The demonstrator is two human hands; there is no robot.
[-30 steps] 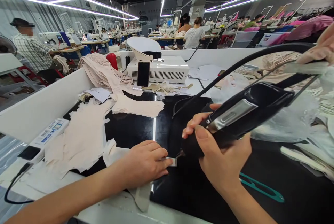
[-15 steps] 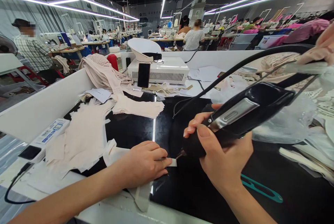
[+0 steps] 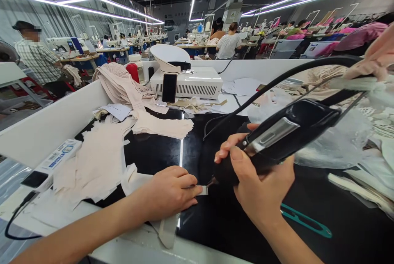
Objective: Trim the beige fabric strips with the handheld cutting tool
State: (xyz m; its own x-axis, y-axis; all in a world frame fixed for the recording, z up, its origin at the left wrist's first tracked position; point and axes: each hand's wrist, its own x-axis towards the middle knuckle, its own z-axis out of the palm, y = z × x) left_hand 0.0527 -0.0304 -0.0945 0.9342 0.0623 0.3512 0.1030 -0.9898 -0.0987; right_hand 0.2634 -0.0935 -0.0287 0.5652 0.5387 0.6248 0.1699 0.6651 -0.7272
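Note:
My right hand is wrapped round a black corded hand tool with a metal plate on its side. The tool's small tip touches a little white strip on the black table top. My left hand lies curled over that strip, its fingertips pressing it down beside the tip. A pale fabric piece runs out from under my left hand toward the table's front edge.
Beige cut fabric pieces lie at the left beside a white corded device. A white machine with a phone leaning on it stands at the back. Teal snips lie right of my wrist. Clear plastic bags sit right. People work at distant tables.
Almost nothing: my right hand and the tool shifted a few pixels left and down, the tip staying at the white strip. My left hand holds still.

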